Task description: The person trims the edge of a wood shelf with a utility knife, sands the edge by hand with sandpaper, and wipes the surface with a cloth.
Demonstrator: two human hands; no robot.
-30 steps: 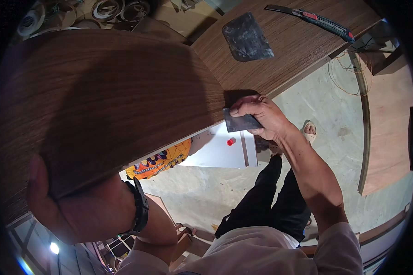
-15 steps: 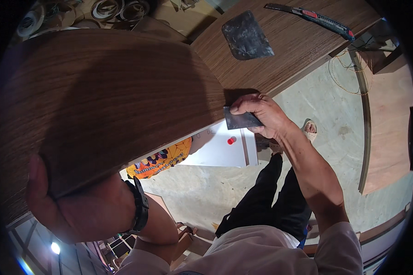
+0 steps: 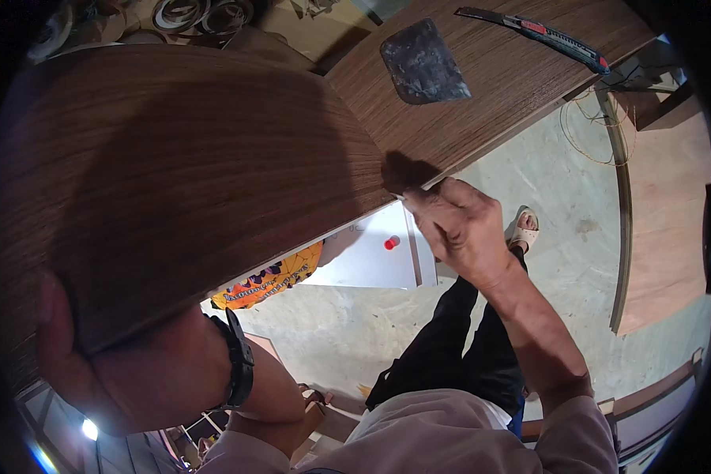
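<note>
A large dark brown wood-grain board [image 3: 213,158] slants across the left side. My left hand [image 3: 134,367], below a black wristwatch, grips its near edge, the thumb on top and the fingers hidden underneath. At the board's right corner, my right hand [image 3: 462,225] is closed with its fingertips against the edge. The dark flat plate held there a moment before is now hidden by the hand. On the adjoining wood-grain panel [image 3: 498,87] lie a worn dark flat scraper [image 3: 424,63] and a utility knife [image 3: 537,35] with its blade out.
Rolls of edge banding [image 3: 186,14] lie at the far left. Below the board are an orange patterned bag [image 3: 268,280] and a white panel [image 3: 363,265] with a small red cap [image 3: 392,243] on it. A pale wood panel [image 3: 667,213] and thin yellow cord [image 3: 596,130] are at right.
My right hand has turned and moved slightly down and right, its knuckles now up, and the dark plate has gone from view. My left hand keeps its grip on the board.
</note>
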